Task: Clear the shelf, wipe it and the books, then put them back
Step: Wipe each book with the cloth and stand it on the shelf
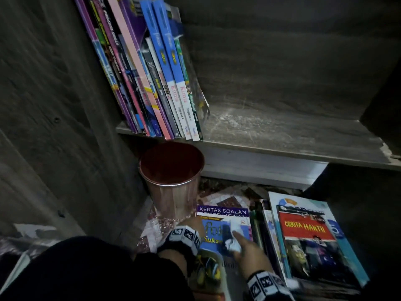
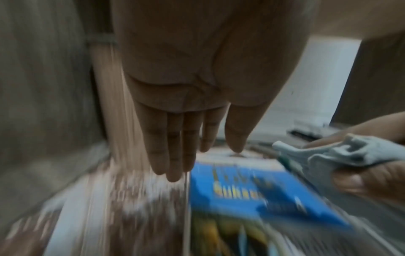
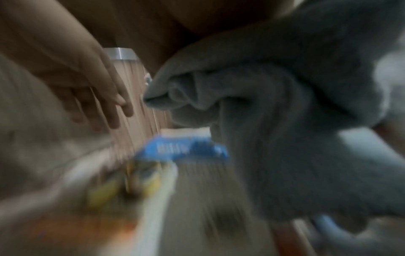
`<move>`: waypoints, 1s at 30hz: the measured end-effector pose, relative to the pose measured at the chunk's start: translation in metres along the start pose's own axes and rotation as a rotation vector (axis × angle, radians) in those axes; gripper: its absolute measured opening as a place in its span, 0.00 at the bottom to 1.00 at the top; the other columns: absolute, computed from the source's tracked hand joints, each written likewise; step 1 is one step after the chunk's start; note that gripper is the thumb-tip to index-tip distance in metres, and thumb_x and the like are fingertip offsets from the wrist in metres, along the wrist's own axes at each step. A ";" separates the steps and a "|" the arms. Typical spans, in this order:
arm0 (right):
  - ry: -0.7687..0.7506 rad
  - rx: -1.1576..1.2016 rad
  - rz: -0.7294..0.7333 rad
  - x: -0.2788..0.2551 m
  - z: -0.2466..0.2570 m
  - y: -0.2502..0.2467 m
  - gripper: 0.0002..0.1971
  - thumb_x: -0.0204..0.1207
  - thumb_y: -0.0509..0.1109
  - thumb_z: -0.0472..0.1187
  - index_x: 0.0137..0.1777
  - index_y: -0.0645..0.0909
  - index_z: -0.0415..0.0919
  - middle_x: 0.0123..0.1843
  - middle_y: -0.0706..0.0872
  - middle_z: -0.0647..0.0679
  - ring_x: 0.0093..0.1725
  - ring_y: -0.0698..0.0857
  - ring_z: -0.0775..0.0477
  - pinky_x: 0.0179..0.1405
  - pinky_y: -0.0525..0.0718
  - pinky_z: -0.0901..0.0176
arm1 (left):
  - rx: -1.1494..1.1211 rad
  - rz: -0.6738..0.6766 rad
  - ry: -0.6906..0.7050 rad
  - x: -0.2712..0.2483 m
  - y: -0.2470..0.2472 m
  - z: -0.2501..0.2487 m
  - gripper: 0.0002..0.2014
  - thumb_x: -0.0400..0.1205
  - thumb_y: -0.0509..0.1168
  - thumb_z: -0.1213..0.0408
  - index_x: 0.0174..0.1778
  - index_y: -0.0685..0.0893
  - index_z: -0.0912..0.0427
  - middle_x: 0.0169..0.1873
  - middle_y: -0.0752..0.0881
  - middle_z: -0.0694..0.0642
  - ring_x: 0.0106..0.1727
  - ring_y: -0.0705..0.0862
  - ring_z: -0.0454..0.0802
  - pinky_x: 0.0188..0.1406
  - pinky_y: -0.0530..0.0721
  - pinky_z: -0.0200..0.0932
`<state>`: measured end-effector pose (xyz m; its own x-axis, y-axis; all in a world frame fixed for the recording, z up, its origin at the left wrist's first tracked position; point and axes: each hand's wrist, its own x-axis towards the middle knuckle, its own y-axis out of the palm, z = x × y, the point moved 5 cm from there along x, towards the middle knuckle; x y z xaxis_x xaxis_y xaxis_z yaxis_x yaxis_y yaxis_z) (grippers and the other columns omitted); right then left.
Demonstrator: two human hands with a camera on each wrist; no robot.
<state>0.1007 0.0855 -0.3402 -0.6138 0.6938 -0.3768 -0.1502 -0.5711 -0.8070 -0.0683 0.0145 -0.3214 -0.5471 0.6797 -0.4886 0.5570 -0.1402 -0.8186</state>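
Dim head view with dark corners; both wrist views heavily motion-blurred, perhaps also out of focus.

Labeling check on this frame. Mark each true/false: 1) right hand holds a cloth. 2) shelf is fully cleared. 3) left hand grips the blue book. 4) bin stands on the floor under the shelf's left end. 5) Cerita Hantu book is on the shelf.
1) True: the right hand grips the cloth.
2) False: a row of books leans at the left end of the shelf.
3) False: the left hand is open, fingers straight, above the blue book.
4) True: the bin stands there.
5) False: the Cerita Hantu book lies on a floor pile.
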 end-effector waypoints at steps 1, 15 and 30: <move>0.021 -0.027 0.060 0.000 -0.008 0.012 0.28 0.83 0.61 0.47 0.82 0.57 0.61 0.73 0.77 0.47 0.68 0.80 0.45 0.67 0.77 0.55 | 0.026 0.042 -0.003 -0.001 0.018 0.002 0.18 0.87 0.57 0.65 0.71 0.76 0.66 0.69 0.79 0.63 0.70 0.78 0.59 0.68 0.77 0.49; -0.013 -0.230 0.335 0.004 -0.054 0.087 0.72 0.27 0.18 0.87 0.82 0.31 0.61 0.85 0.31 0.47 0.83 0.34 0.34 0.81 0.49 0.40 | -0.165 0.117 -0.163 -0.010 0.093 0.013 0.22 0.87 0.58 0.60 0.76 0.70 0.66 0.74 0.74 0.64 0.75 0.73 0.60 0.72 0.71 0.48; 0.061 0.722 0.060 -0.013 -0.032 0.060 0.35 0.83 0.54 0.58 0.82 0.39 0.52 0.86 0.46 0.44 0.85 0.49 0.46 0.82 0.53 0.51 | -0.775 -0.142 0.192 -0.046 0.033 -0.031 0.12 0.81 0.65 0.56 0.60 0.78 0.48 0.47 0.85 0.50 0.48 0.83 0.49 0.42 0.78 0.30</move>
<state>0.1241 0.0562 -0.3988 -0.5956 0.6635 -0.4529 -0.6046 -0.7414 -0.2911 -0.0052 0.0009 -0.3159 -0.5672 0.7753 -0.2778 0.8037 0.4475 -0.3922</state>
